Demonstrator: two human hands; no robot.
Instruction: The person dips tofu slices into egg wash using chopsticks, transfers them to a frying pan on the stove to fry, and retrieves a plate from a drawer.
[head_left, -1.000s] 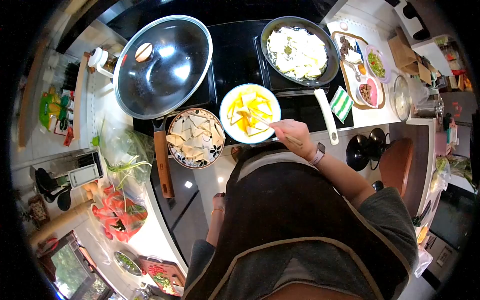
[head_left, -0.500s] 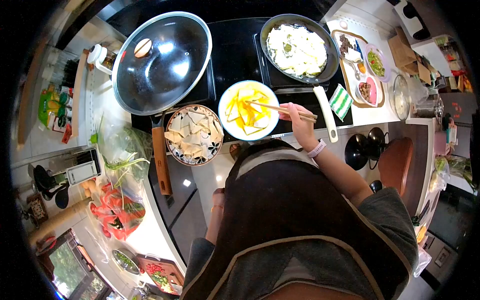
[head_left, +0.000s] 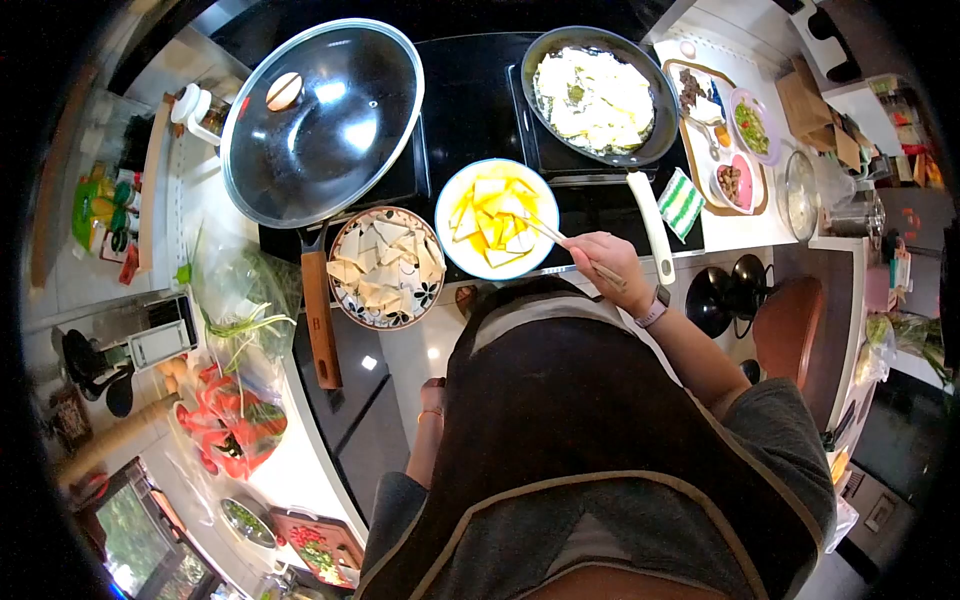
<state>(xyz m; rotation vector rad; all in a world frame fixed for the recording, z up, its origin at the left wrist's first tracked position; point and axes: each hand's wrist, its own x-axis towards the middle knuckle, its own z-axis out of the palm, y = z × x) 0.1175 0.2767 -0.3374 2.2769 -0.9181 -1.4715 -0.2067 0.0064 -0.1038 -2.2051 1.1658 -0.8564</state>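
Note:
My right hand (head_left: 612, 270) is closed around a pair of chopsticks (head_left: 546, 231). Their tips reach into a white bowl (head_left: 443, 243) of pale flat pieces coated in yellow liquid (head_left: 503, 212), perhaps beaten egg. Left of the bowl, almost touching it, sits a patterned plate (head_left: 398, 320) of folded, pale dough-like pieces (head_left: 385, 255). My left hand (head_left: 434, 388) hangs low beside the apron, and its fingers cannot be made out. A frying pan (head_left: 660, 130) with pale, cooked-looking food stands on the hob, its white handle (head_left: 652, 228) pointing toward me.
A glass-lidded wok (head_left: 320, 130) with a wooden handle (head_left: 320, 330) stands on the left burner. A green-striped packet (head_left: 681, 205) lies beside the frying pan's handle. To the right is a tray (head_left: 765, 195) with small dishes; to the left, bagged greens (head_left: 240, 300) and a cutting board (head_left: 345, 545).
My right hand has moved slightly down and right, turning the chopsticks to a steeper slant. The pieces in the bowl have shifted. My left hand stays low.

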